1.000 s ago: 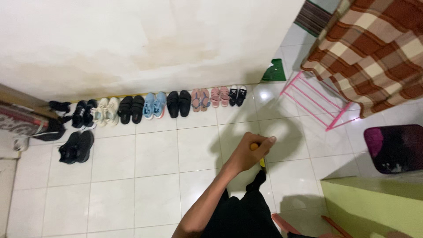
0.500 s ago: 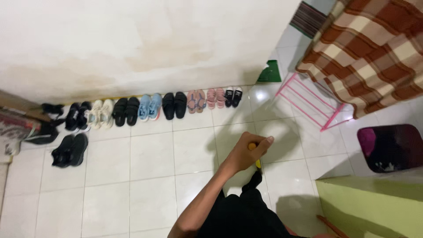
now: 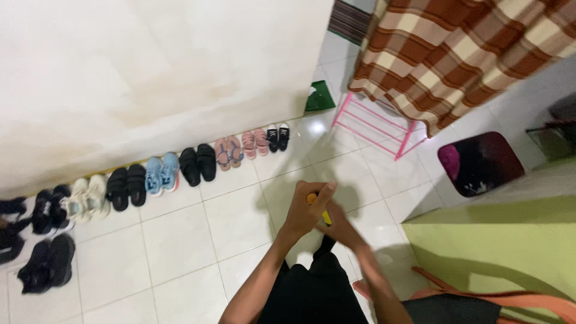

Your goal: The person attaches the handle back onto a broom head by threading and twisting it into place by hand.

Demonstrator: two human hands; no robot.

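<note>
Since a moment ago the view has swung to the right, so the row of shoes (image 3: 162, 174) along the wall now runs off toward the lower left of the frame, and a second hand has come in. The left hand (image 3: 306, 210), at the centre of the frame, is closed around the top of a yellow-and-orange handle (image 3: 316, 201), as it was before; the right hand (image 3: 342, 227) now sits just below it, curled about the same handle, though how tightly its fingers wrap cannot be made out. The handle runs down and vanishes behind the person's black clothing, so its lower end is hidden. With both hands on it, the grip looks firmer than the single-handed hold of a second earlier. Around them lies a white tiled floor (image 3: 180, 234). In the upper right a pink rack (image 3: 375, 123) stands under a brown checked cloth (image 3: 456, 48), with a green dustpan (image 3: 320, 98) against the wall beside it. A dark mat (image 3: 480, 163) lies at right, and a light green surface (image 3: 498, 240) fills the lower right corner, close to the right arm.
</note>
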